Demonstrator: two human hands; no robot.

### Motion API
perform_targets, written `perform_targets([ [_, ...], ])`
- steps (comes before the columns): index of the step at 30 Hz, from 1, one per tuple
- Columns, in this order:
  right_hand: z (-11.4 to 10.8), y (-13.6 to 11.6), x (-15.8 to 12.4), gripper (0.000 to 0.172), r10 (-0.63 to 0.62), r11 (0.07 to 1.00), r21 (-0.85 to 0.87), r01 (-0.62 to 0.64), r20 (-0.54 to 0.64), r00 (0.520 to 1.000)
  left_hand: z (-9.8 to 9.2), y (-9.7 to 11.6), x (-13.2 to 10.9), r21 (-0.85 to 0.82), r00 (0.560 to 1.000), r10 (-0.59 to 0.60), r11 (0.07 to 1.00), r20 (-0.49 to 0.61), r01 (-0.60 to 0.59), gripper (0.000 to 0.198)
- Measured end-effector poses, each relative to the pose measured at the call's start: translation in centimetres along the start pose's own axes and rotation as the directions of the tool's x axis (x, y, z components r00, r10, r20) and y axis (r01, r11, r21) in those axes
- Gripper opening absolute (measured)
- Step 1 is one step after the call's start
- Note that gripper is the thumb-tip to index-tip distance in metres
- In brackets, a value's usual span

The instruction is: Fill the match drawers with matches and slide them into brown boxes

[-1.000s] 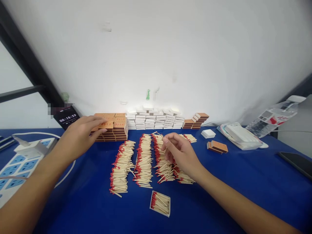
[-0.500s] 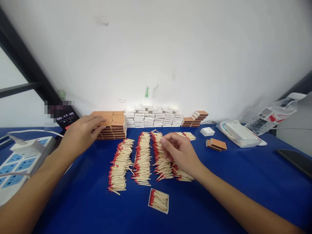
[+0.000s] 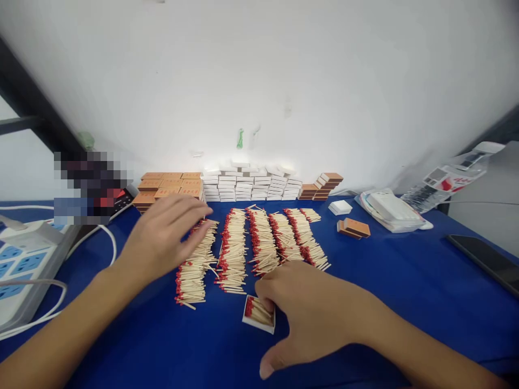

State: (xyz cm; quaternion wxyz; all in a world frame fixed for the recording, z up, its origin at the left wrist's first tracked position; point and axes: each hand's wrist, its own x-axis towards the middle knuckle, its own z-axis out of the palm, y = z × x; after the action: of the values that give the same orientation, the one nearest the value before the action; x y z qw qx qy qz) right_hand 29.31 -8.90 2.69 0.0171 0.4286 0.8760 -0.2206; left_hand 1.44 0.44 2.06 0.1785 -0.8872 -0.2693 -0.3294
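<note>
My right hand [image 3: 320, 310] reaches over a white matchbox tray [image 3: 258, 324] filled with red-tipped matches [image 3: 256, 312]. Its fingers are at the tray's far right side, and the thumb stands well apart toward the front; nothing shows between them. My left hand [image 3: 166, 235] hovers above the leftmost row of matches [image 3: 191, 283], fingers apart and holding nothing. Several more rows of matches [image 3: 233, 251] run side by side across the middle. Behind the left hand stands a stack of closed orange matchboxes [image 3: 170, 183].
Stacked white trays [image 3: 243, 186] line the wall, with orange sleeves [image 3: 320, 186] at their right. Two orange sleeves [image 3: 353, 228], a white tray [image 3: 339, 207], a plastic bottle [image 3: 446, 181] and a phone [image 3: 484, 262] lie right. A power strip [image 3: 28, 270] sits left.
My right hand has come down from above the match rows to the filled tray, its thumb spreading. My left hand has left the orange stack and moved toward me and right.
</note>
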Motion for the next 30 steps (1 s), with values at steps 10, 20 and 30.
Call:
perform_targets([
  [10, 0.4, -0.1, 0.8, 0.046, -0.036, 0.996, -0.076, 0.036, 0.009, 0.999, 1.1, 5.5, -0.6, -0.336, 0.984, 0.142, 0.937, 0.106, -0.099, 0.007],
  [20, 0.7, 0.0, 0.8, 0.037, -0.072, 0.997, -0.027, 0.072, 0.006, 0.997, 0.7, 7.1, -0.8, -0.430, 0.969, 0.173, 0.899, 0.178, -0.082, 0.016],
  [30, 0.0, 1.7, 0.4, 0.026, -0.135, 0.988, 0.030, 0.152, -0.314, 0.940, 1.6, 8.1, -1.1, -0.403, 0.983, 0.011, 0.913, 0.185, 0.066, 0.016],
])
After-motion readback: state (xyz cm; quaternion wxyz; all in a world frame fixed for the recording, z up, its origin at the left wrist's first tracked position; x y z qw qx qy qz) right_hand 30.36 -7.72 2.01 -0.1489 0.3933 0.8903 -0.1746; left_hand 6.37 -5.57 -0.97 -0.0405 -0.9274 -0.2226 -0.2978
